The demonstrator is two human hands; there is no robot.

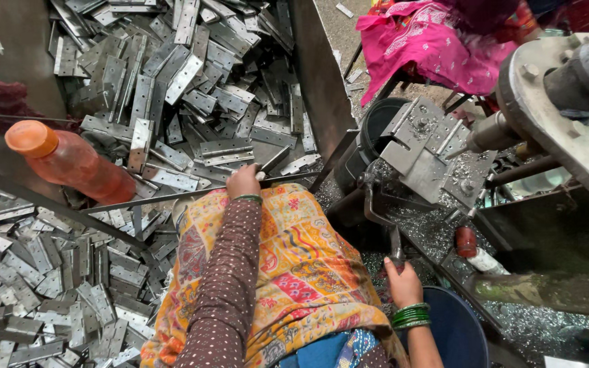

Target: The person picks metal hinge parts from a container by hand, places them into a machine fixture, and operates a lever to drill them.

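My left hand [243,182] reaches over my lap and is closed on a flat metal hinge piece [272,162] at the near edge of a metal bin [322,75] heaped with several hinges. My right hand [402,281], with green bangles at the wrist, grips the lower end of a dark metal lever handle [384,225]. The lever belongs to a drilling machine whose bit [459,150] points at a grey steel jig [425,151] covered in metal shavings. A yellow patterned cloth [294,266] covers my knees.
An orange plastic bottle [69,160] lies on the bin's left rim. Another heap of hinges [49,286] fills the lower left. A person in pink cloth [438,41] sits beyond the machine. A blue tub [455,327] and a black bucket [376,129] stand near the jig.
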